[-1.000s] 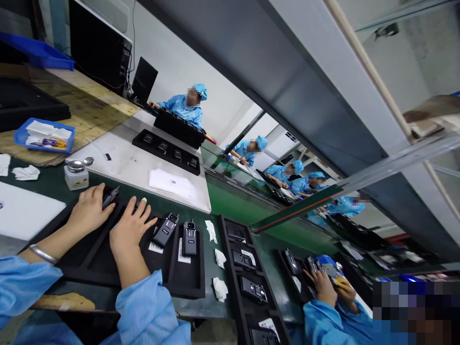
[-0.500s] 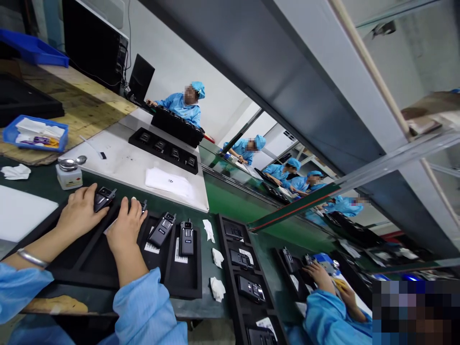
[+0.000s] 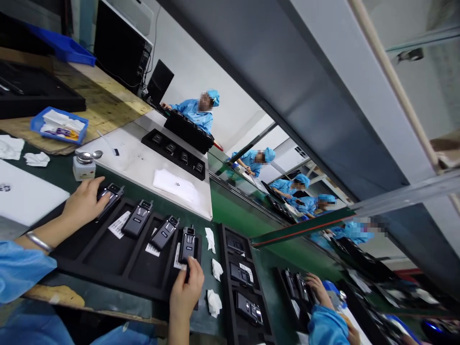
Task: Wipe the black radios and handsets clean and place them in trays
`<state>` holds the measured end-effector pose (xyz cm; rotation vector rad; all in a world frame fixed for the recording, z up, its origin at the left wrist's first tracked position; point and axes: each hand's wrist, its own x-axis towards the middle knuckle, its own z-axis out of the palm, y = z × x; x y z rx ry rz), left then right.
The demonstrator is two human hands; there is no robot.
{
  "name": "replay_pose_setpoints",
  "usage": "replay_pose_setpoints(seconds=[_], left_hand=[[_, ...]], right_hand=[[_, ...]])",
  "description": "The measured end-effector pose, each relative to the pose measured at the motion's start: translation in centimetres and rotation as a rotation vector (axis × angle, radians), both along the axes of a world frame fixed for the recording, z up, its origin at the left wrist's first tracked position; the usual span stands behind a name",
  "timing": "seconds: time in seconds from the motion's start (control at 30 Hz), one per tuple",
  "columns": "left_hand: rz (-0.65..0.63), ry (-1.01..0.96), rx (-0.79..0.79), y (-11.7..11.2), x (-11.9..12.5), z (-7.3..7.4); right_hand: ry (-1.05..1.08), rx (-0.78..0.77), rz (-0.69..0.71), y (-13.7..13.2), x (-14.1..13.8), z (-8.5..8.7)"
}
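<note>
Black handheld radio, leftmost of four in the foam tray on the green surface, lies under the curled fingers of the left hand, while the right hand pinches the tray's near right corner, where a tug could jolt the other radios out

Four black handsets lie slanted in a black slotted tray.
</note>
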<state>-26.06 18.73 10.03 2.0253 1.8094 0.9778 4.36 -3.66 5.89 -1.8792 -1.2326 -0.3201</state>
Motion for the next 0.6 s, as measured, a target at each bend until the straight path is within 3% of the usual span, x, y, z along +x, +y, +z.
replay_pose_setpoints(seconds=[0.1,0.3,0.43,0.6], left_hand=[[0.005,-0.01,0.001,0.2,-0.1,-0.4],[0.016,-0.078,0.047,0.4,-0.2,-0.6],[-0.03,-0.142,0.142,0.6,0.1,-0.7],[-0.078,-0.088,0.184,1.1,0.3,-1.6]], right_hand=[[-0.018,-0.003,-0.033,-0.9,1.2,-0.6],[-0.065,-0.051,0.033,-0.2,0.2,-0.7],[-0.059,0.01,0.031,0.0,0.6,-2.0],[-0.063,0.058,0.037,0.3,1.1,-3.4]])
